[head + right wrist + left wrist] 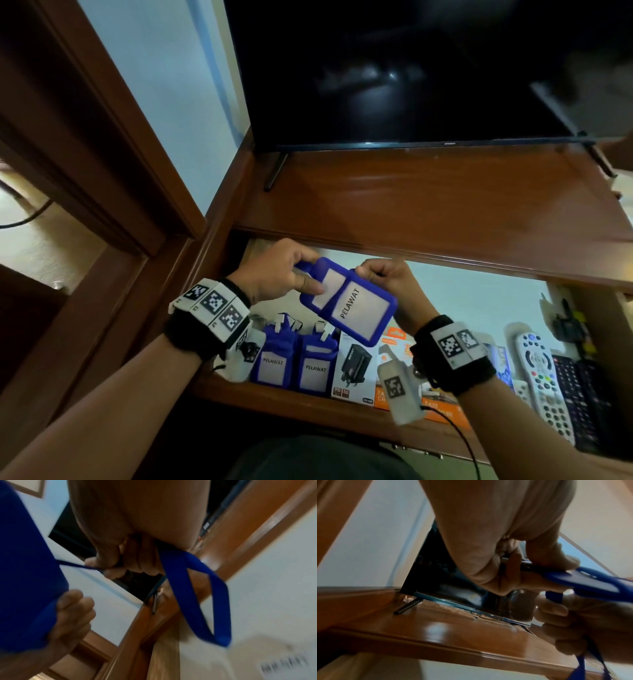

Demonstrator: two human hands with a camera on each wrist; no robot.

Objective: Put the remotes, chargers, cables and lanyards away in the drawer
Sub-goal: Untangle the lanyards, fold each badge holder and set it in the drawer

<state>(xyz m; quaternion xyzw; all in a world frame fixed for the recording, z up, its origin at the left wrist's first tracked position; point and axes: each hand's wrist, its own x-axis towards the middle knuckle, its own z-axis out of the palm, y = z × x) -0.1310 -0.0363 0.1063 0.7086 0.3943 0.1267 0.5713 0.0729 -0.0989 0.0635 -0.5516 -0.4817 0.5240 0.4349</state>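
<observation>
Above the open drawer (274, 394) both my hands hold a blue lanyard badge holder (356, 305) with a white card reading PELAWAT. My left hand (274, 274) grips its top end, thumb across the card (580, 580). My right hand (383, 277) is curled round the blue strap (193, 592), whose loop hangs down below the fist. Two more blue PELAWAT badges (294, 363) stand in the drawer's front left. Beside them lie a black-and-white charger box (354, 370) and an orange box (390, 342). White remotes (541, 370) and a black one (579, 394) lie at the drawer's right.
A dark television (411, 75) stands on the wooden cabinet top (428, 198) behind the drawer. A wooden door frame (102, 154) rises at the left. The back of the drawer shows a pale bare floor (479, 291).
</observation>
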